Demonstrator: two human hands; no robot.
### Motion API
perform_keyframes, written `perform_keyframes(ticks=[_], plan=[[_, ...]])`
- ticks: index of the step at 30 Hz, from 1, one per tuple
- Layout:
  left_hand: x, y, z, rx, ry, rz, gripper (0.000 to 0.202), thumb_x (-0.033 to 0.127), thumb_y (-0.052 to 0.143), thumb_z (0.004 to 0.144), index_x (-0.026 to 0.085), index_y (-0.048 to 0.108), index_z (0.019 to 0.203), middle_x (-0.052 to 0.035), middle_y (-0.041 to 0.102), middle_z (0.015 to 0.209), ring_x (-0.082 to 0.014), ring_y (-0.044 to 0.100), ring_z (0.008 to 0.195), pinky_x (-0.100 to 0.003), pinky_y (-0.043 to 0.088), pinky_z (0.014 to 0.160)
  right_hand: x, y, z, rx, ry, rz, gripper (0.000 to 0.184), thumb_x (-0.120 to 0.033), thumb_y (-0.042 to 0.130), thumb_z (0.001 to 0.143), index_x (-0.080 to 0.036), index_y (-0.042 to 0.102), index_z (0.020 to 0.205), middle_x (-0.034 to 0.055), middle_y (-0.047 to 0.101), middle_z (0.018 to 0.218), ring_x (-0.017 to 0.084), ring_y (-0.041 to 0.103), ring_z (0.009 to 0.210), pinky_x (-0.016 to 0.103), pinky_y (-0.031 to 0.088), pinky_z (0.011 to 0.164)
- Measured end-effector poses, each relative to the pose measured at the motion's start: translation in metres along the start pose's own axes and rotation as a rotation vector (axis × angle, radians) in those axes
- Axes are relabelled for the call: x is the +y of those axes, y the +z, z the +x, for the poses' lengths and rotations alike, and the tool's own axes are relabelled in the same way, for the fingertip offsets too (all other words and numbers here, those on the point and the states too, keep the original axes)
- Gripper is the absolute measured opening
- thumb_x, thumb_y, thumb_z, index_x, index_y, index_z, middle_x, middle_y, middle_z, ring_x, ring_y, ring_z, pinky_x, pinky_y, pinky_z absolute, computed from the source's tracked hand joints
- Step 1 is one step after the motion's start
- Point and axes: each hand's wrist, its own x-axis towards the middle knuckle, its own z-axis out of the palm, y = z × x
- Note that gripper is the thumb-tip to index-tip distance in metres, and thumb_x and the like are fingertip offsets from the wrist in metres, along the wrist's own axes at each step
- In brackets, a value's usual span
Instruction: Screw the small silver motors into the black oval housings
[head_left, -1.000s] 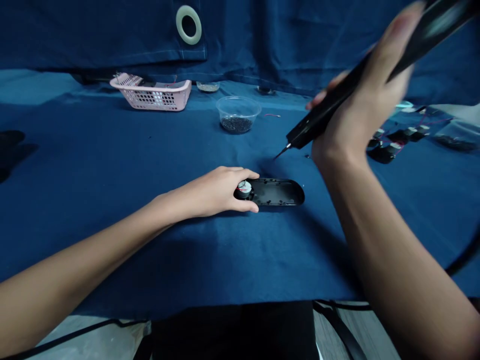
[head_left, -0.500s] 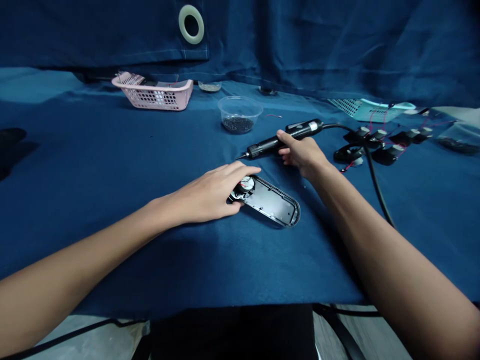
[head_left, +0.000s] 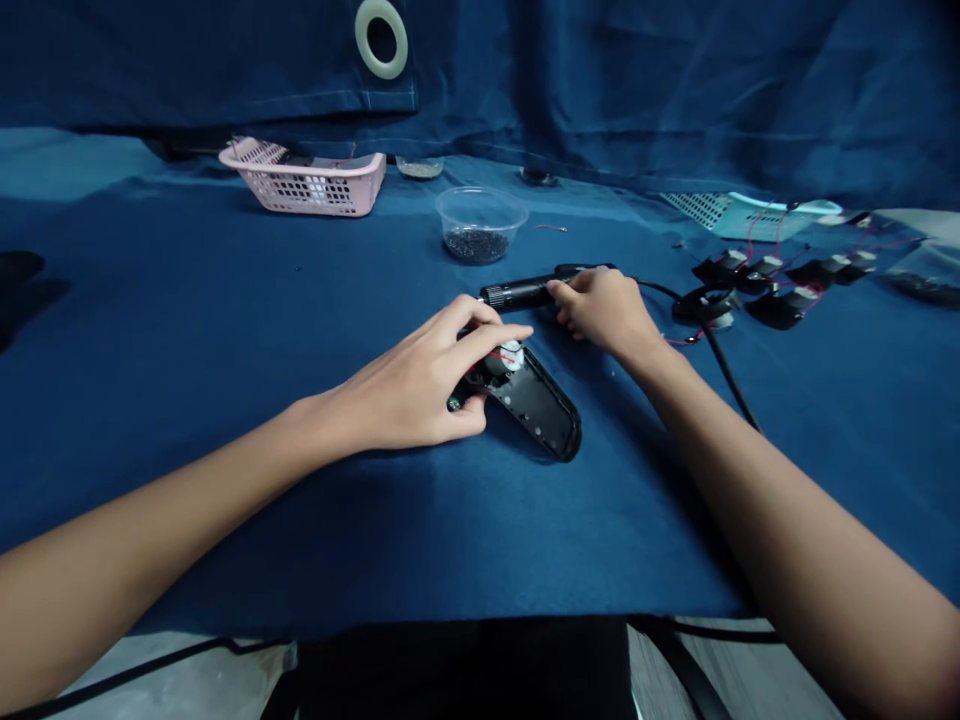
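My left hand [head_left: 412,380] grips the narrow end of a black oblong plastic housing [head_left: 536,405], its fingers curled over the end. A small round white-and-black component with red wires [head_left: 504,358] sits in that end, partly hidden by my fingers. My right hand [head_left: 604,312] holds a black electric screwdriver [head_left: 521,292] low over the blue cloth, just above the housing. The screwdriver's tip is hidden behind my left fingers, and its black cable runs off to the right.
Several black units with red wires [head_left: 780,295] lie at the right, near a teal perforated tray [head_left: 739,215]. A clear bowl of small black screws [head_left: 480,240], a pink plastic basket [head_left: 304,190] and a small dish [head_left: 418,168] stand further back on the blue cloth.
My right hand has brought the screwdriver down from high up to just above the housing. My left hand has turned the housing, so its far end now points down and to the right.
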Motion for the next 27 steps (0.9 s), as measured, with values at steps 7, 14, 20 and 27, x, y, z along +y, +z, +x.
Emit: perform_keyframes(ticks=[7, 14, 20, 27], plan=[[-0.002, 0.002, 0.000, 0.172, 0.010, 0.037, 0.064, 0.012, 0.059, 0.076, 0.023, 0.039, 0.137, -0.0081, 0.056, 0.125, -0.0237, 0.058, 0.112, -0.041, 0.049, 0.100, -0.032, -0.025, -0.054, -0.294, -0.441, 0.261, 0.040, -0.054, 0.052, 0.095, -0.022, 0.068, 0.114, 0.0059, 0.072, 0.108, 0.022, 0.067, 0.097, 0.038, 0.053, 0.088], [-0.005, 0.006, 0.000, 0.369, 0.082, -0.038, 0.056, 0.012, 0.068, 0.071, 0.022, 0.040, 0.118, -0.0118, 0.057, 0.125, -0.0274, 0.058, 0.119, -0.047, 0.051, 0.100, -0.021, -0.026, -0.087, -0.532, -0.388, 0.576, 0.073, -0.048, 0.080, 0.074, -0.028, 0.052, 0.138, 0.0046, 0.062, 0.136, 0.025, 0.059, 0.126, 0.037, 0.052, 0.103], [-0.010, 0.005, -0.001, 0.502, 0.194, -0.059, 0.065, 0.019, 0.070, 0.075, 0.025, 0.039, 0.132, -0.0120, 0.050, 0.134, -0.0288, 0.054, 0.126, -0.048, 0.056, 0.099, -0.029, -0.012, -0.102, -0.439, -0.422, 0.672, 0.068, -0.024, 0.082, 0.076, -0.027, 0.048, 0.134, 0.0037, 0.062, 0.136, 0.020, 0.060, 0.126, 0.035, 0.049, 0.109], [-0.014, 0.004, -0.002, 0.506, 0.209, -0.129, 0.058, 0.023, 0.065, 0.082, 0.023, 0.041, 0.135, -0.0104, 0.052, 0.135, -0.0265, 0.057, 0.124, -0.042, 0.060, 0.097, -0.031, -0.014, -0.105, -0.433, -0.431, 0.717, 0.069, -0.017, 0.081, 0.075, -0.028, 0.048, 0.134, 0.0009, 0.062, 0.135, 0.017, 0.060, 0.126, 0.028, 0.051, 0.108]])
